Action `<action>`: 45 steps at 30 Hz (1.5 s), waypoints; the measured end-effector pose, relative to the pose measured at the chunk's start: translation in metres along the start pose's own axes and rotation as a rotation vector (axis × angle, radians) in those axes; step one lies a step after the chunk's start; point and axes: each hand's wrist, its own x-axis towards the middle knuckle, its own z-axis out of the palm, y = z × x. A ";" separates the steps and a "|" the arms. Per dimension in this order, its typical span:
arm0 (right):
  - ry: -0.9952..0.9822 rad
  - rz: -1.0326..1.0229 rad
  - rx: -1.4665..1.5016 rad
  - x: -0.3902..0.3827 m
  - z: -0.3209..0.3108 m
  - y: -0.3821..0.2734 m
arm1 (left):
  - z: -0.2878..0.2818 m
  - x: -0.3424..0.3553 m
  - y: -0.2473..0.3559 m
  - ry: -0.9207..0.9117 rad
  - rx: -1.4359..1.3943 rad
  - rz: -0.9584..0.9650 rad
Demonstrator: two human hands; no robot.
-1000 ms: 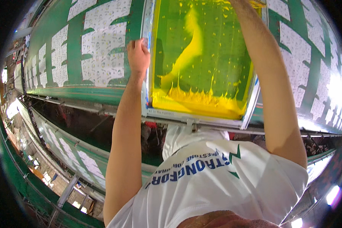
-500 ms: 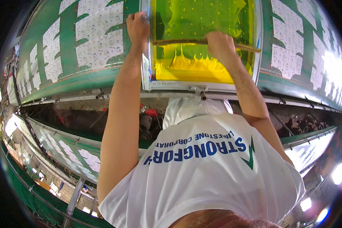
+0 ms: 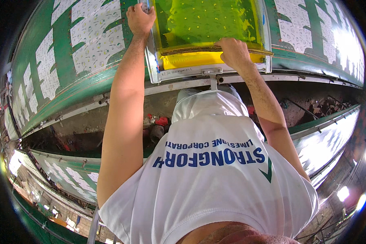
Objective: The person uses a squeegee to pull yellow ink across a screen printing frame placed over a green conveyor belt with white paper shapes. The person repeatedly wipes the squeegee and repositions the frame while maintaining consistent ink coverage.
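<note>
A printing screen (image 3: 151, 65) with a pale metal frame lies on the green table, its mesh showing yellow-green. My left hand (image 3: 141, 20) is closed on the frame's left rail, near the top of the view. My right hand (image 3: 235, 52) grips a long, thin squeegee (image 3: 187, 50), which lies crosswise over the mesh near the frame's front end. Bright yellow ink (image 3: 187, 61) forms a band between the squeegee and the front rail. Thinner streaks of ink mark the mesh beyond. The squeegee's lower edge is hidden in the ink.
White printed fabric pieces (image 3: 97, 32) lie on the green table to the left, and more fabric pieces (image 3: 295, 28) lie to the right. A metal rail (image 3: 171, 87) with short pegs runs along the table's near edge. Another long table (image 3: 65, 173) stands behind me.
My right hand has drawn the squeegee toward the front rail, and the ink band there has become narrower. My left hand stays on the frame. The whole view has shifted slightly.
</note>
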 end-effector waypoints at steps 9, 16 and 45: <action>-0.096 -0.008 -0.089 -0.021 0.024 -0.005 | 0.002 0.000 -0.002 -0.065 0.096 -0.021; 0.010 -0.168 -0.060 -0.034 0.029 0.001 | -0.006 0.007 0.007 -0.091 0.174 -0.052; 0.355 0.461 0.437 -0.041 0.009 0.256 | -0.005 0.008 -0.007 -0.097 0.100 -0.038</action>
